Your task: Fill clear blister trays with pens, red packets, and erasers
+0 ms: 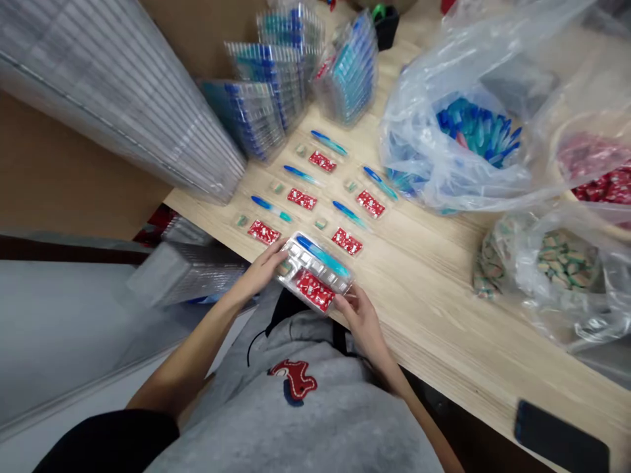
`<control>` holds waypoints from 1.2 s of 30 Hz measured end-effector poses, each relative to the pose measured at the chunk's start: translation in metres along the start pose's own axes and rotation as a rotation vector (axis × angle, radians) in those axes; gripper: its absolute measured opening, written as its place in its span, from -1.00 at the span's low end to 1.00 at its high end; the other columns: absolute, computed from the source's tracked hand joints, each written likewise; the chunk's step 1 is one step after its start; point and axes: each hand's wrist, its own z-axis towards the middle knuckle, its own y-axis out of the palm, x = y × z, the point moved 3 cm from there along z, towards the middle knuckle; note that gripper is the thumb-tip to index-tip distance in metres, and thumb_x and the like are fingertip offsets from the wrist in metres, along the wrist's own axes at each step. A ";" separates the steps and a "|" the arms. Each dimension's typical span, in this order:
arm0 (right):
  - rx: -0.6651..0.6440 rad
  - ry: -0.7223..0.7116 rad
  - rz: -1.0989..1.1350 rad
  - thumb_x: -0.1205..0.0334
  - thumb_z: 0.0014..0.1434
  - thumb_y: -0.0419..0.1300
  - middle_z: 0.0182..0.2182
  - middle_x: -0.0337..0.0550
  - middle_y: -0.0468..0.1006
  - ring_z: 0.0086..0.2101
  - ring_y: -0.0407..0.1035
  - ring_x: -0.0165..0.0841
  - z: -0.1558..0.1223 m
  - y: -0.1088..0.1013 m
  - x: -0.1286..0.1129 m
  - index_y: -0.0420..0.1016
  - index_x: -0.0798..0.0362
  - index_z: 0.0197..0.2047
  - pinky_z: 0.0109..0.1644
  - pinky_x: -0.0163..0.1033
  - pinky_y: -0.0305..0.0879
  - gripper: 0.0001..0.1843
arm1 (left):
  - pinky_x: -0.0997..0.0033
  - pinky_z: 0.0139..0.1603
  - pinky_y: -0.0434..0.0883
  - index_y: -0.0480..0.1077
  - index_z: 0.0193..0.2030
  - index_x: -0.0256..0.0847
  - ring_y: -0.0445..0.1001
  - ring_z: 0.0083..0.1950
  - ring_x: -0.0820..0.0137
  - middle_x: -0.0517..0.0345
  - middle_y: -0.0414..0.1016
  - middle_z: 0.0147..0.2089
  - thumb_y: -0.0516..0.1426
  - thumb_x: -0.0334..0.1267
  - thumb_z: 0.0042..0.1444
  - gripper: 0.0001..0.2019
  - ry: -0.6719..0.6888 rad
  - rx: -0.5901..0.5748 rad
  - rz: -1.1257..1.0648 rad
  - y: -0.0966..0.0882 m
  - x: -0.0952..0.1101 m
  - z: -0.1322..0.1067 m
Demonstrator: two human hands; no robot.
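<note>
Left hand (pixel 261 272) and right hand (pixel 359 322) clamped on opposite ends of a clear plastic blister tray (pixel 313 272) holding a red packet (pixel 315 291), at the near edge of the wooden table (pixel 434 289).

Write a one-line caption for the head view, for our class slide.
Left hand and right hand hold a clear plastic tray with a red packet at a wooden table.

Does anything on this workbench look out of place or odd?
The tall stack of clear plastic trays looks odd: it slants steeply toward the wooden table, though the camera angle may exaggerate that. The laid-out rows look orderly.
</note>
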 end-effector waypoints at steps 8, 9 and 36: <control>-0.113 0.058 -0.128 -0.15 0.16 0.12 -0.10 -0.06 0.60 -0.03 0.46 -0.16 -0.020 -0.016 -0.021 0.51 0.04 -0.08 0.11 -0.03 0.36 -0.53 | 0.13 0.36 0.18 0.34 0.11 -0.14 0.28 0.30 0.14 0.06 0.41 0.21 0.05 -0.02 0.10 -0.54 -0.054 -0.163 -0.044 0.010 0.002 -0.024; -0.153 0.081 -0.114 -0.14 0.18 0.12 -0.11 -0.09 0.61 -0.03 0.46 -0.16 -0.026 -0.019 -0.026 0.51 0.02 -0.06 0.09 -0.04 0.38 -0.54 | 0.13 0.37 0.18 0.33 0.13 -0.13 0.27 0.31 0.14 0.06 0.40 0.22 0.05 0.01 0.11 -0.52 -0.060 -0.167 -0.046 0.009 0.004 -0.032; 0.017 0.059 0.039 -0.20 0.08 0.23 0.06 -0.01 0.52 0.07 0.39 -0.12 0.017 -0.100 -0.026 0.45 0.03 0.03 0.18 0.05 0.28 -0.42 | 0.09 0.34 0.20 0.08 0.16 -0.17 0.25 0.32 0.14 -0.21 0.25 0.27 0.08 0.06 0.14 -0.46 0.113 -0.515 -0.027 0.079 0.024 0.028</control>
